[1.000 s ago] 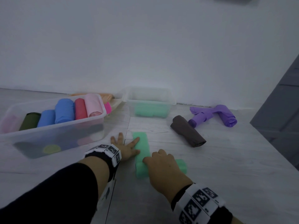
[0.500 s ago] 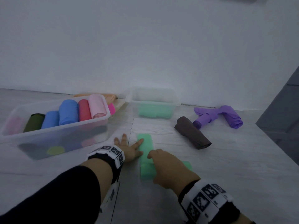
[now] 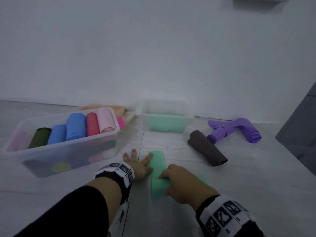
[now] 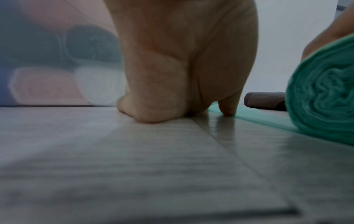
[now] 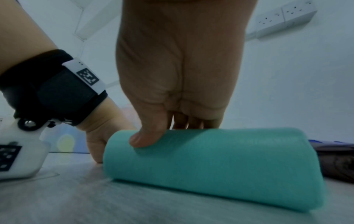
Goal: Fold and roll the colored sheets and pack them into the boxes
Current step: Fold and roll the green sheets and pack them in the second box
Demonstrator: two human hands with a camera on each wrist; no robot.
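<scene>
A green sheet (image 3: 157, 161) lies on the floor as a narrow strip, its near end wound into a roll (image 3: 159, 186). My right hand (image 3: 181, 183) grips that green roll (image 5: 210, 163) from above, thumb pressed on its near side and fingers curled over the top. Flat on the floor to the left of the strip rests my left hand (image 3: 136, 165), fingers spread. Its thumb touches the strip's left edge (image 4: 258, 118). The left wrist view shows the roll's spiral end (image 4: 325, 98).
A large clear box (image 3: 68, 146) at the left holds several coloured rolls. A smaller clear box (image 3: 164, 115) by the wall holds a green roll. A brown roll (image 3: 206, 149) and purple sheets (image 3: 239, 130) lie at the right, a peach sheet (image 3: 109, 108) behind the large box.
My right hand has pushed the green roll slightly away from me along the strip. The left hand stays flat beside the strip.
</scene>
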